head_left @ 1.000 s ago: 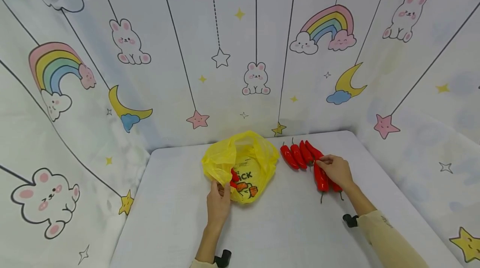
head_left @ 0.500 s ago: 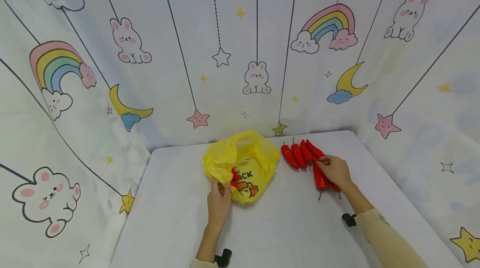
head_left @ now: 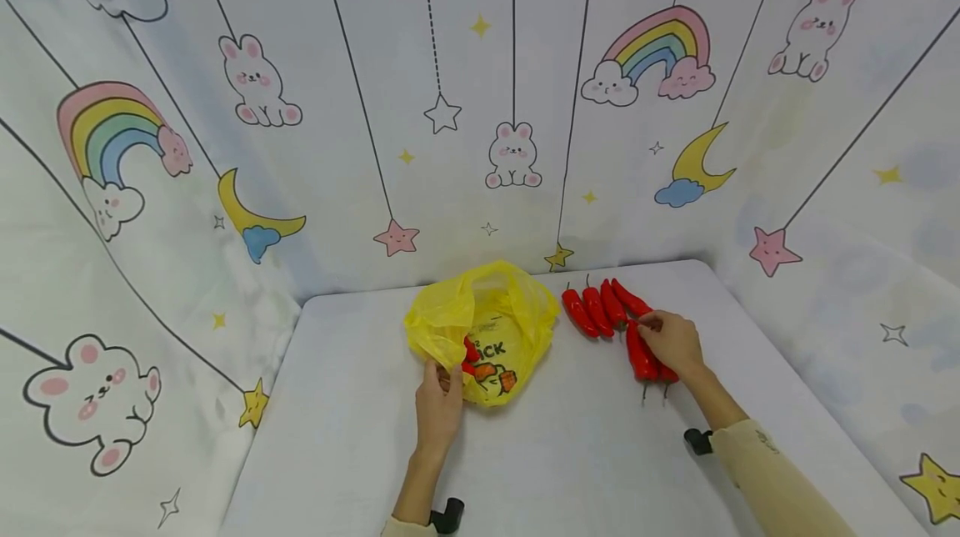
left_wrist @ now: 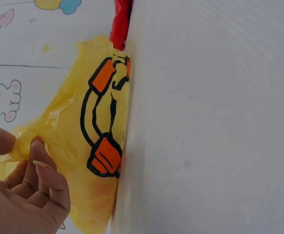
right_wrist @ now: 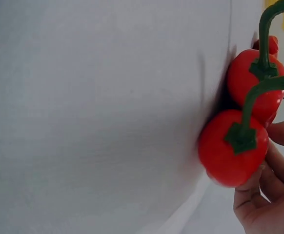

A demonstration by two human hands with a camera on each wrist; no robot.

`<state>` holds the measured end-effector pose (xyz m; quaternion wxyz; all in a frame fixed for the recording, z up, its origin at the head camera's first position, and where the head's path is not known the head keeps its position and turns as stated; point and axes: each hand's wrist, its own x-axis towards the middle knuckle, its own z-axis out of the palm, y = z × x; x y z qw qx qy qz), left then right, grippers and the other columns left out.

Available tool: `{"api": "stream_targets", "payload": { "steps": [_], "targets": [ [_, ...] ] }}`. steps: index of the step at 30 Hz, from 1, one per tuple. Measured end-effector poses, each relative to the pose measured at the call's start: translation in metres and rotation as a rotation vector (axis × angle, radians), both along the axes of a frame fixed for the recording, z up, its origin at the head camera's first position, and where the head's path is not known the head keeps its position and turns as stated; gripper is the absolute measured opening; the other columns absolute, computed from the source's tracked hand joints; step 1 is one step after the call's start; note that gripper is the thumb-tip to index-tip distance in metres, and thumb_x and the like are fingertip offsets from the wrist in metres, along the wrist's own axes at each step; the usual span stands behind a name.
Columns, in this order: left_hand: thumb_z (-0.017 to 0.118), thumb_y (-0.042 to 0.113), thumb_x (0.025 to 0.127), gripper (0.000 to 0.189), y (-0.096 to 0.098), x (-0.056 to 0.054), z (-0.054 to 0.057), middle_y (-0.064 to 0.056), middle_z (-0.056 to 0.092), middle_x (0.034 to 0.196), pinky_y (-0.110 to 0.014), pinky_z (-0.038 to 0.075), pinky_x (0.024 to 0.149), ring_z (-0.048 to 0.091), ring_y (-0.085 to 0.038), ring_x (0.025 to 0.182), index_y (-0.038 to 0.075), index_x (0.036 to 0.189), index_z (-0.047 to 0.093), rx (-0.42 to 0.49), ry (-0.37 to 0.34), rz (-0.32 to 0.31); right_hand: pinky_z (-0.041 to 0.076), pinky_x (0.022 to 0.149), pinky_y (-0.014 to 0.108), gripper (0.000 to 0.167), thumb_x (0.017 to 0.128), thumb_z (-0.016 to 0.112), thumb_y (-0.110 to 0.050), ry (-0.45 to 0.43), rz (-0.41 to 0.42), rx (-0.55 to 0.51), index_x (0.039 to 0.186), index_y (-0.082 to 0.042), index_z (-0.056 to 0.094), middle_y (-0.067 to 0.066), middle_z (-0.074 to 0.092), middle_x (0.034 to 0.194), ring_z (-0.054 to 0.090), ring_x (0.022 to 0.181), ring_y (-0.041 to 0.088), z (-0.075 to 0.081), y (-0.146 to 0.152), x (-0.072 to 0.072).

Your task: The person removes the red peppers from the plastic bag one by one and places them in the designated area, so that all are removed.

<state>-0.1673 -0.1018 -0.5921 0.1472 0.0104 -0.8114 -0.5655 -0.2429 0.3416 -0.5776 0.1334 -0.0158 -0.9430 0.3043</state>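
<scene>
Head view: the left hand [head_left: 438, 412] pinches the edge of a yellow bag [head_left: 441, 316] between its thumb and fingers. The bag lies on a white table [head_left: 337, 404], with its mouth open and something red [head_left: 470, 349] showing inside. The right hand [head_left: 672, 343] holds two red peppers [head_left: 641, 359] near their tips, with its thumb and fingers close in; I can't tell if it grips one or both. They are side by side, touching, to the right of the bag. Just past them, four more peppers [head_left: 597, 312] lie in a row, the last one close to the right fingers. The right wrist view shows bent green stems [right_wrist: 250, 102]. Bunnies [head_left: 512, 160] are on the cloth behind.
</scene>
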Motion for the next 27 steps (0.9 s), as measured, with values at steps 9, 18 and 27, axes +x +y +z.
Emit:
{"api": "stream_targets", "payload": {
  "steps": [9,18,27],
  "targets": [
    [0.063,0.027,0.106,0.02,0.0,-0.001,-0.001,-0.001,0.06,0.081,-0.026,0.049,0.058,0.055,-0.014,0.068,0.009,0.11,0.056,-0.011,-0.006,0.013,0.052,0.07,0.037,0.021,0.099,0.071,-0.019,0.063,-0.017,-0.021,0.115,-0.007,0.076,0.015,0.076,0.101,0.067,0.086,0.029,0.011,-0.018,-0.004],
    [0.063,0.027,0.105,0.019,0.0,-0.001,-0.001,-0.001,0.06,0.082,-0.026,0.049,0.059,0.056,-0.015,0.069,0.009,0.111,0.056,-0.007,-0.014,0.018,0.052,0.07,0.036,0.022,0.1,0.069,-0.021,0.081,-0.007,-0.044,0.116,-0.007,0.076,0.017,0.075,0.102,0.065,0.089,0.031,0.026,-0.035,-0.006],
    [0.063,0.027,0.105,0.019,-0.001,-0.001,0.0,-0.001,0.061,0.083,-0.026,0.049,0.059,0.056,-0.014,0.07,0.009,0.111,0.056,-0.003,-0.014,0.023,0.053,0.07,0.035,0.023,0.101,0.069,-0.021,0.081,0.005,-0.072,0.119,-0.007,0.075,0.015,0.075,0.106,0.064,0.091,0.03,0.036,-0.047,-0.008]
  ]
}}
